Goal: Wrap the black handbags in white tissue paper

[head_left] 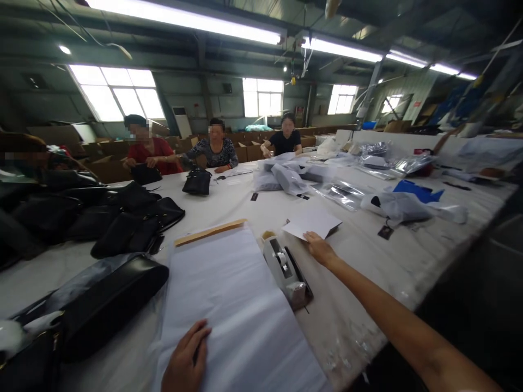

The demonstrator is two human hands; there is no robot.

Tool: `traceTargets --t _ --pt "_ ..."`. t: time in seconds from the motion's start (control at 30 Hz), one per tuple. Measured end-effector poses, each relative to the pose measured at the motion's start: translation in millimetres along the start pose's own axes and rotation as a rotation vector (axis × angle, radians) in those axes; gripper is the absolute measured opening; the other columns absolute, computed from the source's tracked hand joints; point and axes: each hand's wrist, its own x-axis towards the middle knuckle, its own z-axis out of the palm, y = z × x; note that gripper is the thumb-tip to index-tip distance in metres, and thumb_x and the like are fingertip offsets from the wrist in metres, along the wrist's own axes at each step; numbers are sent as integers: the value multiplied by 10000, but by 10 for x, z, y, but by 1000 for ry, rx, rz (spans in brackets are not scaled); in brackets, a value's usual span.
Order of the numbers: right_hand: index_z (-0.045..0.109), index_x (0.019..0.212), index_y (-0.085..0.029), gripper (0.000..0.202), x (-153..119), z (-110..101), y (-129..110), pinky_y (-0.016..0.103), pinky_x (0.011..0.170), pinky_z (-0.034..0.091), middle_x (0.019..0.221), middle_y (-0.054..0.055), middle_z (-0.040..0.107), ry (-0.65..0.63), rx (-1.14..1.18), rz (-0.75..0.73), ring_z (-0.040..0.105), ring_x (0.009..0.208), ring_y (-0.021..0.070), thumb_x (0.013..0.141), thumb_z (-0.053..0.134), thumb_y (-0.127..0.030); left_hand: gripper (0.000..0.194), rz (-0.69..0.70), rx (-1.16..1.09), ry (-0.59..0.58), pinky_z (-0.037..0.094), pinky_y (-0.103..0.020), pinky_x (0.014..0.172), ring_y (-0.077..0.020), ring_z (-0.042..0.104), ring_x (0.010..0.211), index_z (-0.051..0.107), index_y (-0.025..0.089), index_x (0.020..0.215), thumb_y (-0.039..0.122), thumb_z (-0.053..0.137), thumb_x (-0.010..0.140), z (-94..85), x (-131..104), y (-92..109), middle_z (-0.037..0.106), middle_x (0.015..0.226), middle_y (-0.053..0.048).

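Note:
My left hand lies on a stack of large white paper sheets, its fingers stretched out and holding nothing. A brown strip runs across the far edge of the stack. Reaching forward, my right hand grips the near edge of a smaller white sheet; its thumb is hidden. A grey tape dispenser stands between the stack and my right forearm. Left of the stack is a black bag, partly covered by clear wrapping.
Several black bags are piled on the left of the white table. White wrapped packages, clear plastic bags and a blue piece lie further back. Co-workers sit along the far side, one handling a black bag.

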Motion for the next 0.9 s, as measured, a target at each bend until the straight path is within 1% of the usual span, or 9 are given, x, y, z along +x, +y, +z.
traceTargets --t 0.1,0.2,0.3,0.43,0.53,0.63,0.77,0.83,0.9 --pt "406 1448 -51 578 8 -43 -168 601 1145 242 1532 254 336 67 -1 60 275 1433 397 924 501 -277 336 -53 -32 -27 512 -436 1018 -237 635 1162 722 277 1065 385 439 919 -57 -2 133 655 1288 -33" --pt "429 1440 -71 613 -212 -145 -383 539 1169 249 1526 217 370 232 91 -30 293 1432 362 932 520 -403 344 -63 -86 -73 478 -428 1053 -233 605 1203 720 252 1071 381 433 932 -142 46 203 644 1300 -53" --pt "577 1320 -144 465 -705 -255 -582 412 1142 362 1367 140 581 458 324 -160 490 1314 266 966 460 -422 363 -32 -102 -165 451 -425 1082 -232 585 1234 698 232 1136 396 442 939 -248 91 230 633 1320 -72" --pt "662 1191 -252 325 -1564 -199 -837 386 1041 485 1221 57 683 588 519 -205 626 1151 233 975 470 -402 402 74 29 -216 400 -455 1120 -247 493 1333 604 248 1297 395 460 952 -361 -16 350 533 1442 -79" --pt "670 1164 -304 266 -2097 73 -958 378 1008 518 1189 26 697 545 536 -299 647 1115 228 966 500 -356 445 133 200 -174 289 -553 1159 -291 350 1427 537 261 1372 409 479 956 -373 -229 490 433 1520 -93" --pt "622 1247 -329 321 -2392 472 -953 438 1032 509 1283 29 649 442 465 -341 614 1178 258 958 500 -398 507 93 303 -172 258 -607 1146 -335 272 1456 489 261 1417 454 496 948 -348 -429 564 370 1553 -125" --pt "566 1332 -221 521 -2500 891 -857 564 1024 493 1371 132 578 357 352 -248 545 1254 355 937 440 -536 501 -30 363 -55 265 -612 1135 -347 263 1458 483 260 1424 452 465 962 -390 -593 503 351 1561 -139" --pt "561 1331 -172 563 -2516 974 -833 561 1005 505 1306 160 622 325 327 -232 566 1223 363 934 428 -549 502 -123 368 17 287 -597 1131 -360 275 1451 501 227 1413 431 477 955 -432 -652 429 360 1552 -157" --pt "552 1332 -160 553 -2532 988 -846 527 1001 512 1252 159 654 308 321 -215 596 1181 341 943 428 -532 535 -208 320 21 336 -551 1125 -369 324 1427 501 172 1413 415 505 937 -456 -713 356 360 1544 -187"
